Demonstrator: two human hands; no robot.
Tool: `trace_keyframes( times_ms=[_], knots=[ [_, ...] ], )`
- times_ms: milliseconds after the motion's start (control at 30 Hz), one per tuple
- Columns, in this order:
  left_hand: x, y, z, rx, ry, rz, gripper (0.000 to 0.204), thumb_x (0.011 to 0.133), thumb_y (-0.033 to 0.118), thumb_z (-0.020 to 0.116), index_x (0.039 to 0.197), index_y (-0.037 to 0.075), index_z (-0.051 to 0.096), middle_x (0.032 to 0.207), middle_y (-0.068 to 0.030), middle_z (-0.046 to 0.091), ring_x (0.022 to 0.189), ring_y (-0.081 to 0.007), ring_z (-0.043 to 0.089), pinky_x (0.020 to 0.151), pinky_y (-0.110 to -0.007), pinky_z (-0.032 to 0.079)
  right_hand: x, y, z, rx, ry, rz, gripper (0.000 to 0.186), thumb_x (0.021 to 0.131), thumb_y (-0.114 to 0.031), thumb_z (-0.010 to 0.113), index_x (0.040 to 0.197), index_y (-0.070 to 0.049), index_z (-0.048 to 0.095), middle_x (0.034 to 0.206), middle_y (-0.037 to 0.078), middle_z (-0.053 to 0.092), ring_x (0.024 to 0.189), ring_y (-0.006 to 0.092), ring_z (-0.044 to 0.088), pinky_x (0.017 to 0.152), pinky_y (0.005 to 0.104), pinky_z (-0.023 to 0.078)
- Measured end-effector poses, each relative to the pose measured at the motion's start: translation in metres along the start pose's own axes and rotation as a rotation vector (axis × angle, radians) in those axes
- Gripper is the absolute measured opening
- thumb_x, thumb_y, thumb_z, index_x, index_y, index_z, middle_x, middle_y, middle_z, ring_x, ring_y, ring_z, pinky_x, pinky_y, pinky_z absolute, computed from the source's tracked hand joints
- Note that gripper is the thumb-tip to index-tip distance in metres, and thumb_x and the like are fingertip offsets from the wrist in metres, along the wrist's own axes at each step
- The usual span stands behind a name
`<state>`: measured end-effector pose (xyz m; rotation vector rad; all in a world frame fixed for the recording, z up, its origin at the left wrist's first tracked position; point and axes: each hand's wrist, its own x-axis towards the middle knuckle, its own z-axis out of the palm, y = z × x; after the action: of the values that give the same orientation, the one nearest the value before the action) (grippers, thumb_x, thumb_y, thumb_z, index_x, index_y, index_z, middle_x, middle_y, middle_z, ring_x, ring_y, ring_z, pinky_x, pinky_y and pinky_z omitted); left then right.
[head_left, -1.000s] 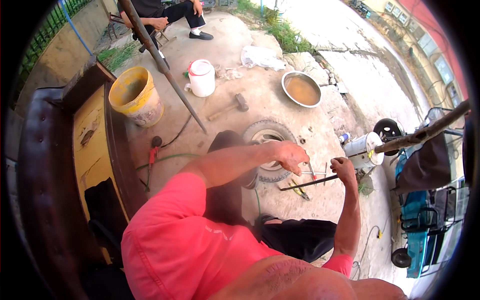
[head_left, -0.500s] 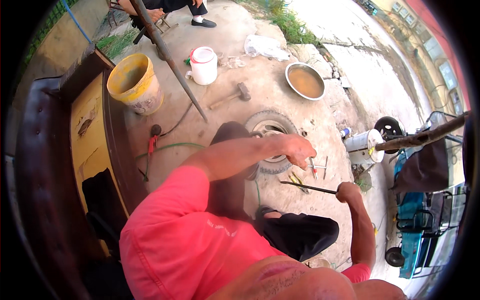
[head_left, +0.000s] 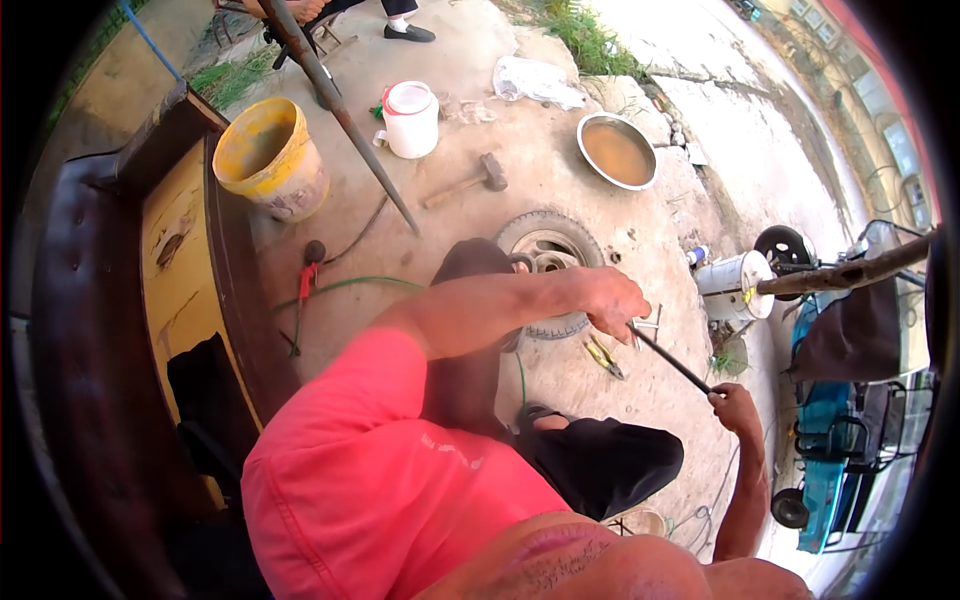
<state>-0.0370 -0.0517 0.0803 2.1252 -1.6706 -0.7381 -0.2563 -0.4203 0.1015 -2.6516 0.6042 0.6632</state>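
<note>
My left hand [head_left: 618,305] has its fingers curled at the upper end of a long black metal bar [head_left: 670,360]. My right hand [head_left: 732,405] grips the bar's lower end, which slants toward my right. Beyond my left hand a tyred wheel [head_left: 545,225] lies flat on the concrete, partly hidden by my left arm and dark-trousered leg. Yellow-handled pliers [head_left: 605,358] lie below the bar, and metal tools [head_left: 652,323] are partly visible behind my left hand.
A sledgehammer [head_left: 492,172], water-filled basin [head_left: 590,170], yellow bucket [head_left: 300,190], white jug [head_left: 410,130] and leaning pole [head_left: 360,165] surround the wheel. A seated person's foot [head_left: 408,32] shows at the top, a worn sofa [head_left: 80,250] left, a white bucket [head_left: 725,310] and blue cart [head_left: 822,460] right.
My right hand has moved right and downward with the bar, which now slants more steeply. My left hand has moved right onto the bar's upper end.
</note>
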Motion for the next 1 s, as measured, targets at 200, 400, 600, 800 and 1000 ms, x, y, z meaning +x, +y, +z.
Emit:
trace_keyframes(
  times_ms=[200,400,600,800,1000],
  knots=[
    [-0.01,-0.007,0.004,-0.022,0.003,-0.012,0.053,0.091,0.04,0.069,0.132,0.006,0.064,0.115,-0.0205,0.069,0.114,-0.0404,0.066,0.095,-0.051,0.052,0.015,-0.051,0.064,0.944,0.055,0.157,0.032,0.108,-0.027,0.054,0.129,-0.006,0.067,0.077,-0.001,0.057,0.054,0.0058,0.045,0.047,0.0245,0.035],
    [-0.008,0.0,0.006,-0.023,0.016,0.02,0.059,0.092,0.04,0.069,0.139,0.005,0.061,0.122,-0.0196,0.067,0.117,-0.0404,0.064,0.099,-0.05,0.05,0.039,-0.093,0.21,1.544,-0.094,0.329,0.036,0.111,-0.031,0.046,0.138,-0.011,0.059,0.073,-0.004,0.045,0.053,0.0076,0.037,0.047,0.0243,0.032],
    [-0.004,-0.003,0.012,-0.003,-0.007,0.008,0.06,0.092,0.04,0.069,0.14,0.005,0.061,0.123,-0.0187,0.067,0.117,-0.0389,0.064,0.099,-0.05,0.051,0.051,-0.098,0.269,1.876,-0.444,0.677,0.032,0.111,-0.025,0.042,0.138,-0.014,0.056,0.069,-0.006,0.038,0.049,0.0054,0.03,0.044,0.0231,0.025],
    [-0.005,-0.017,0.015,-0.032,0.027,0.13,0.061,0.09,0.04,0.072,0.139,0.006,0.061,0.118,-0.0192,0.068,0.111,-0.0412,0.066,0.095,-0.051,0.052,0.044,-0.089,0.285,1.725,-0.381,0.72,0.034,0.11,-0.03,0.048,0.139,-0.014,0.058,0.068,-0.004,0.038,0.049,0.0085,0.031,0.043,0.0266,0.026],
    [-0.024,-0.028,-0.036,-0.256,0.512,-0.176,0.093,0.091,0.038,0.077,0.16,0.005,0.025,0.105,-0.0203,0.072,0.095,-0.043,0.071,0.085,-0.05,0.057,0.039,-0.095,0.322,1.792,-0.441,0.736,0.032,0.109,-0.031,0.048,0.137,-0.017,0.058,0.068,-0.006,0.036,0.048,0.0076,0.028,0.043,0.0255,0.025]
  ],
)
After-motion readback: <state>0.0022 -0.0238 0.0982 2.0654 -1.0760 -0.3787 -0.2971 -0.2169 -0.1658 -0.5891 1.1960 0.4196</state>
